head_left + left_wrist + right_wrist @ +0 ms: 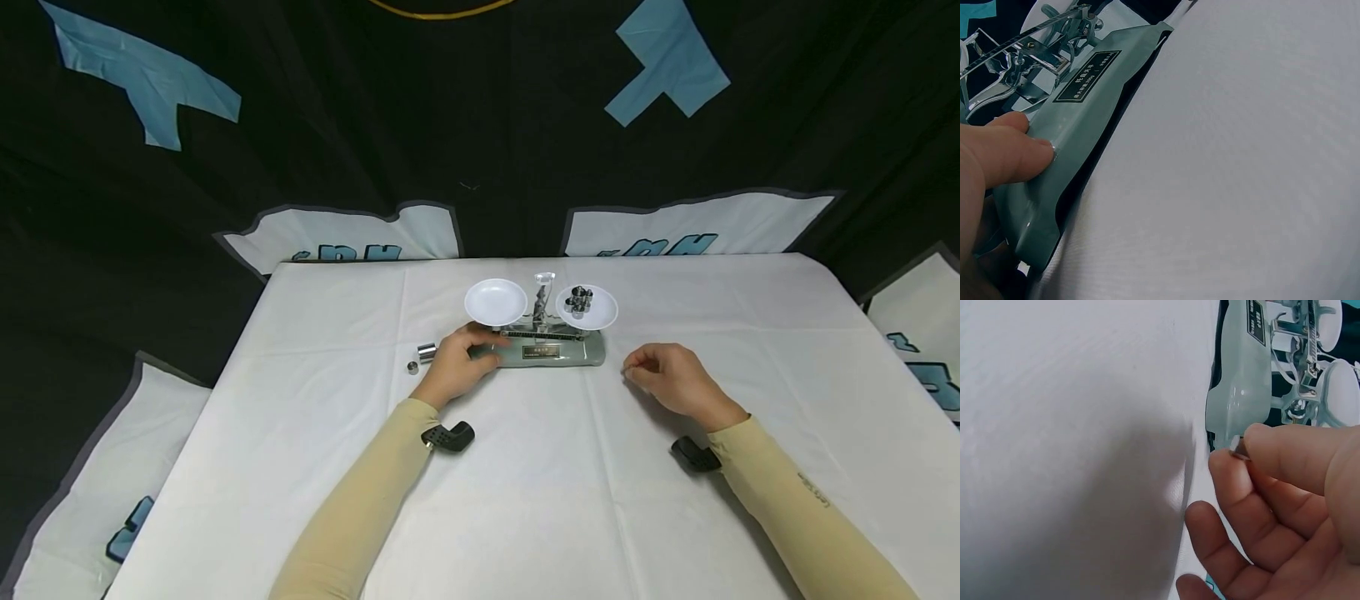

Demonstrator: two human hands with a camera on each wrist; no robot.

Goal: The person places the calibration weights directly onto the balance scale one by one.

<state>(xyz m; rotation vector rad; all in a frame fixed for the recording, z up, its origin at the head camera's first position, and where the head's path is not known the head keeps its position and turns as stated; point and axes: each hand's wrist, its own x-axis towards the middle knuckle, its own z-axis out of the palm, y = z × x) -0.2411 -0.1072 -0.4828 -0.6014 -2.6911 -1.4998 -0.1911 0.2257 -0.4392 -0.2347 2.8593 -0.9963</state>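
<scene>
A grey-green balance scale [573,354] stands on the white table, with a white left pan [496,302] and a white right pan [605,311]. Several shiny metal weights [578,300] sit together on the right pan; nothing lies on the left one. My left hand [457,362] grips the left end of the base, its thumb [1029,156] against the painted front face. To the right of the scale, my right hand [675,381] pinches a small metal piece [1239,447] between thumb and index finger, above the cloth. Its exact shape is mostly hidden by the fingertips.
Left of the scale lies a metal cylinder [427,352], with a smaller metal piece [412,367] beside it. White cloth [525,500] covers the table. Dark curtain [480,125] with blue and white patches hangs behind the far edge.
</scene>
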